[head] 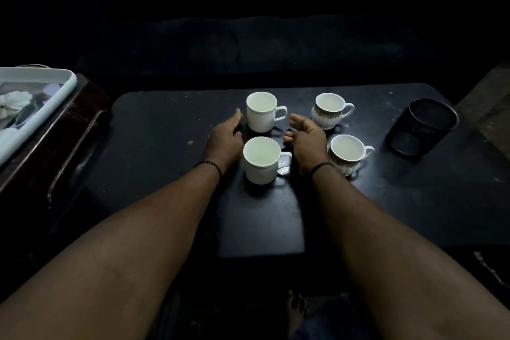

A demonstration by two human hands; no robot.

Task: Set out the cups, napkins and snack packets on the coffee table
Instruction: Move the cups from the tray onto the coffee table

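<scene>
Head camera, looking down: my left hand point(225, 137) lies open on the coffee table point(165, 174), holding nothing, fingertips just left of the far plain cup point(262, 111). My right hand point(305, 136) hovers loosely curled and empty between the cups, just right of that cup's handle, which points right. The far plain cup sits straight ahead between both hands, each about equally near; the right is closer to the handle. The near plain cup point(262, 159) stands between my wrists, its handle also pointing right. To the right of my right hand stand two patterned cups, one far point(329, 110), one near point(347, 152), close enough to knock if I swing outward. A black mesh holder point(422, 127) stands well apart at the far right. At the left, off the table, a pale tray point(41, 96) holds something white, possibly napkins; I judge those and the snack packets are not set out yet.
</scene>
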